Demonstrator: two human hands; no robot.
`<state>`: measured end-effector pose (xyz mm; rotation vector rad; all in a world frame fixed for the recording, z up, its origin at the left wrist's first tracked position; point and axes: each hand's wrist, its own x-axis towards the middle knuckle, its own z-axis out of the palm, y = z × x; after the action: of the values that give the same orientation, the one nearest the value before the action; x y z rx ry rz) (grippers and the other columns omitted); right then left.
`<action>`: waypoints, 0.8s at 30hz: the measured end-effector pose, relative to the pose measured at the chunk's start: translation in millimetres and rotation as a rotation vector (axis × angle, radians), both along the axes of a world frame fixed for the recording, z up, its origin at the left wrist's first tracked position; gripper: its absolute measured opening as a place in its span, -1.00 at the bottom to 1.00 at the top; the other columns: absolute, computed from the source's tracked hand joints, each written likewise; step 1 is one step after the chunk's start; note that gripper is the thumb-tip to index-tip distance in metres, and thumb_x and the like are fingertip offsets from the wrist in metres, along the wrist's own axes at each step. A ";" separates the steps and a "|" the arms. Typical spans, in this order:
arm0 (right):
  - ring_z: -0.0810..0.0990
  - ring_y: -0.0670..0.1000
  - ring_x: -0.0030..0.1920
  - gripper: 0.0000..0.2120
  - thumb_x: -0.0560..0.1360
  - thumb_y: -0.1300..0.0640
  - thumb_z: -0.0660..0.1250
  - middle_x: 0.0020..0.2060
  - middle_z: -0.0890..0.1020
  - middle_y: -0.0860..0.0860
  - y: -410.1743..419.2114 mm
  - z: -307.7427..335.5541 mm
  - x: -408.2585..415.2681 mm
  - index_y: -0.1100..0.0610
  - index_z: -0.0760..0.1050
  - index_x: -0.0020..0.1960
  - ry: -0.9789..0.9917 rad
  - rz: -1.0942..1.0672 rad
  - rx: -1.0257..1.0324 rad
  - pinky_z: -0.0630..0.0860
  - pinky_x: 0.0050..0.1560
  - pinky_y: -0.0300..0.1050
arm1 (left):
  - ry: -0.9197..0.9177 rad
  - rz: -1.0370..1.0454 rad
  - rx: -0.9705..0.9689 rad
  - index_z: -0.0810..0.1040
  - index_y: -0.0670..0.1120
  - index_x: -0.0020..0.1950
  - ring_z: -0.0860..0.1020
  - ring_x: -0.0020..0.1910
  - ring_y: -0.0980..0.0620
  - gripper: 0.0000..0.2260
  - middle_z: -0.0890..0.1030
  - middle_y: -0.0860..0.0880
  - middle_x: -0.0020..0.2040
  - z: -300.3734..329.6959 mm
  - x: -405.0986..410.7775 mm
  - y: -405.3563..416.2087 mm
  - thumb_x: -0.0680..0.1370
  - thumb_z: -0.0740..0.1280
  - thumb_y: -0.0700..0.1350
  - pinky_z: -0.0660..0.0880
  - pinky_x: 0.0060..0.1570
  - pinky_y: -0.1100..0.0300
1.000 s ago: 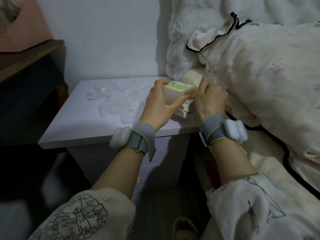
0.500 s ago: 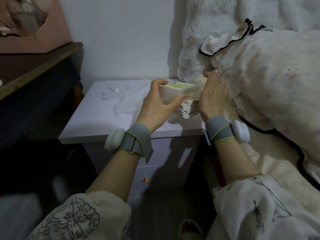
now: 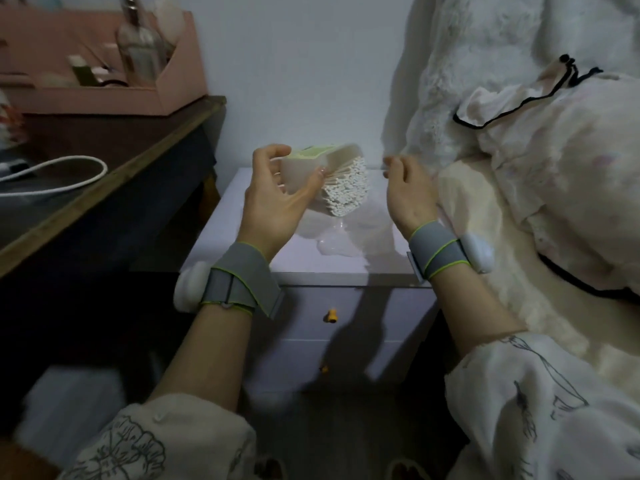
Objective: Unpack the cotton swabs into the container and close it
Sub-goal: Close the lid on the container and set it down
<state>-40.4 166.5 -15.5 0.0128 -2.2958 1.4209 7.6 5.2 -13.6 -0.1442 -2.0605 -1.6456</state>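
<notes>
Left hand (image 3: 277, 199) grips the swab pack (image 3: 311, 168) above the nightstand (image 3: 221, 233), cotton swabs (image 3: 346, 192) fanning out its open end. Right hand (image 3: 405, 188) is just beside, fingers loosely curled, holding nothing. Swabs are light, loose & prob. spill easily; hold the pack by its stiff sides.

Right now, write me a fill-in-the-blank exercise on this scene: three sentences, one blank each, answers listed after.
1. The pack of cotton swabs is gripped by the person's ____ hand.
2. The right hand hangs beside the pack, touching ____ of it.
3. The swabs' white tips stick out over a clear stemmed container that stands on the white ____.

Missing words: left; none; nightstand
</notes>
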 end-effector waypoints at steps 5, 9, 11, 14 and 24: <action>0.52 0.16 0.20 -0.71 0.54 0.28 0.10 0.12 0.61 0.19 -41.2 -0.8 -38.6 0.24 0.54 0.14 -0.021 0.148 0.243 0.37 0.28 -0.05 | -0.020 0.176 -0.035 0.32 0.00 0.17 0.55 0.12 -0.04 -0.49 0.50 -0.11 0.17 -7.4 -2.4 -46.6 0.35 0.43 0.13 0.53 0.15 0.03; 0.47 0.15 0.26 -0.65 0.52 0.33 0.08 0.20 0.57 0.13 -68.5 -6.0 -63.2 0.19 0.50 0.22 -0.121 0.275 0.493 0.35 0.31 -0.08 | -0.020 0.279 -0.016 0.35 -0.07 0.19 0.54 0.07 -0.01 -0.58 0.49 -0.04 0.09 -10.4 -12.8 -60.8 0.43 0.44 -0.05 0.53 0.12 0.10; 0.43 0.15 0.30 -0.61 0.51 0.34 0.08 0.26 0.53 0.12 -78.5 -6.3 -78.5 0.19 0.46 0.28 -0.147 0.314 0.582 0.34 0.33 -0.09 | -0.024 0.316 -0.019 0.35 -0.09 0.20 0.54 0.07 -0.02 -0.57 0.50 -0.05 0.10 -11.1 -21.0 -67.0 0.43 0.44 -0.06 0.53 0.09 0.12; 0.35 0.16 0.38 -0.57 0.55 0.32 0.05 0.37 0.41 0.12 -92.7 -5.6 -96.6 0.16 0.33 0.39 -0.192 0.366 0.731 0.28 0.37 -0.07 | -0.030 0.350 -0.042 0.34 -0.10 0.22 0.52 0.10 -0.02 -0.55 0.49 -0.07 0.15 -13.6 -31.6 -72.9 0.43 0.44 -0.05 0.51 0.07 0.15; 0.39 0.16 0.34 -0.60 0.52 0.24 0.13 0.34 0.43 0.12 -100.3 -23.2 -116.7 0.07 0.40 0.34 -0.254 0.442 0.954 0.34 0.34 -0.02 | -0.055 0.379 -0.042 0.31 -0.12 0.27 0.48 0.04 0.06 -0.52 0.44 0.01 0.11 -17.5 -44.9 -80.9 0.45 0.42 -0.03 0.40 -0.19 0.54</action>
<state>-157.2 66.2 -38.7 0.6885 -3.0915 0.3506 -37.3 -75.7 -31.1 0.2656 -2.0124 -1.3865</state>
